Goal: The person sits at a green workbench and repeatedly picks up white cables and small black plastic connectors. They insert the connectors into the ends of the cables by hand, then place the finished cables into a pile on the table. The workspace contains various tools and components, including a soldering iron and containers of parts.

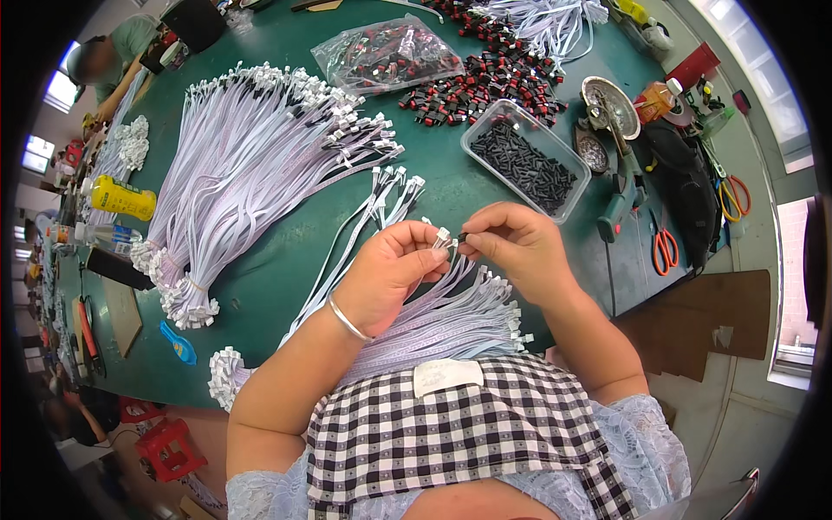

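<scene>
My left hand (390,267) is closed in a pinch around a white wire connector (444,236) at the end of a flat white cable. Close to its right, my right hand (513,247) pinches a small black tube-like piece (462,238) against the connector's wires; whether it is around them I cannot tell. Beneath both hands lies a bundle of white cables (442,316) with white connectors at their ends. A few separate cables (340,251) run past my left wrist. Beyond my right hand stands a clear plastic box (581,184) holding many small black tubes.
A large bundle of white cables (247,165) covers the left of the green table (251,360). At the back are a bag (386,52) and a pile of red-and-black parts (490,87). To the right lie a glue gun (620,204) and orange-handled scissors (665,251). Another person (126,52) sits far left.
</scene>
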A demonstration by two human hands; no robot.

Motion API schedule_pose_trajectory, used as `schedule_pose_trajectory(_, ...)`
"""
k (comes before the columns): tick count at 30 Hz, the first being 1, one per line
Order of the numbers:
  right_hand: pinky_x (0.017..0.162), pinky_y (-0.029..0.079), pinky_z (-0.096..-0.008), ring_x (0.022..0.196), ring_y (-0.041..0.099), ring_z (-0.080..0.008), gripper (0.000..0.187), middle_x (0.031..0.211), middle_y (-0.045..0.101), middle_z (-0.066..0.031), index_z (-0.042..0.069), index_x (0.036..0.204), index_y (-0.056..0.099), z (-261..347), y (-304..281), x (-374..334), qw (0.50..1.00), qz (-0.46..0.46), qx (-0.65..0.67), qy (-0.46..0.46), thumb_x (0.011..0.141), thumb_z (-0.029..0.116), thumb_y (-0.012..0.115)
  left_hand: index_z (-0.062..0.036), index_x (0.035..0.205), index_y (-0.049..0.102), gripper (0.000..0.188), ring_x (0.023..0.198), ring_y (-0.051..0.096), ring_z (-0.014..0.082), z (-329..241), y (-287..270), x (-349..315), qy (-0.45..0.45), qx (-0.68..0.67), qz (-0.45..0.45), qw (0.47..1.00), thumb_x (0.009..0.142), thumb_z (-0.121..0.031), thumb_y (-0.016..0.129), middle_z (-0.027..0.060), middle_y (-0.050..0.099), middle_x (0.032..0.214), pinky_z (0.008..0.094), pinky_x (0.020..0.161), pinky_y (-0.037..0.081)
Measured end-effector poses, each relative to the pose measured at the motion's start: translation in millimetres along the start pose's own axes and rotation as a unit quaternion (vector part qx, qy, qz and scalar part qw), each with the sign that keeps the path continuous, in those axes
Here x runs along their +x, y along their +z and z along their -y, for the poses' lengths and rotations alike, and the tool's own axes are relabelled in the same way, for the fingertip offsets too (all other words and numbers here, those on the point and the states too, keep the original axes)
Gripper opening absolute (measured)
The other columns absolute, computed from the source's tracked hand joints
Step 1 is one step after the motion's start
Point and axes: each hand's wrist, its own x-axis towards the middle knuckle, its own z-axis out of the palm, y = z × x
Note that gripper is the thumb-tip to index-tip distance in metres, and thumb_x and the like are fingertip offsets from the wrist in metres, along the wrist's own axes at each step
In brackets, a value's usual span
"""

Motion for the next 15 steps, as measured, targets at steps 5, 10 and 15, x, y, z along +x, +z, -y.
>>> schedule_pose_trajectory(5, 0.071, 0.052, -0.023, 0.078, 0.063, -0.0111, 0.013, 0.087, 0.064, -0.0067, -0.003, 0.094, 0.063, -0.8, -1.0, 1.0, 1.0, 0.015, -0.017, -0.002, 0.081, -0.001, 0.063, -0.0046, 0.102, 0.057, 0.015, 0.082, 0.059, 0.0105, 0.9, -1.0, 1.2, 0.007, -0.006, 0.013, 1.0, 0.087, -0.006, 0.06, 0.002, 0.061, 0.094, 0.0249, 0.075, 0.048)
schedule_pose_trajectory(10, 0.07, 0.052, -0.0223, 0.078, 0.063, -0.0109, 0.012, 0.088, 0.064, -0.0064, -0.003, 0.093, 0.064, 0.5, 3.6, 0.6, 1.0, 0.013, -0.002, 0.002, 0.081, -0.002, 0.063, -0.0041, 0.102, 0.057, 0.015, 0.081, 0.059, 0.0102, 1.3, -1.6, 1.1, 0.009, 0.004, 0.006, 1.0, 0.087, -0.006, 0.06, 0.002, 0.061, 0.094, 0.0246, 0.075, 0.047)
schedule_pose_trajectory(15, 0.07, 0.052, -0.0221, 0.079, 0.063, -0.0108, 0.012, 0.088, 0.063, -0.006, -0.003, 0.093, 0.065, 0.3, 4.1, 1.2, 0.999, 0.01, -0.031, -0.007, 0.081, -0.002, 0.063, -0.0032, 0.101, 0.057, 0.015, 0.082, 0.057, 0.0096, 2.8, -2.1, 1.9, 0.025, 0.014, 0.018, 0.999, 0.087, -0.005, 0.06, 0.0024, 0.061, 0.093, 0.0241, 0.075, 0.046)
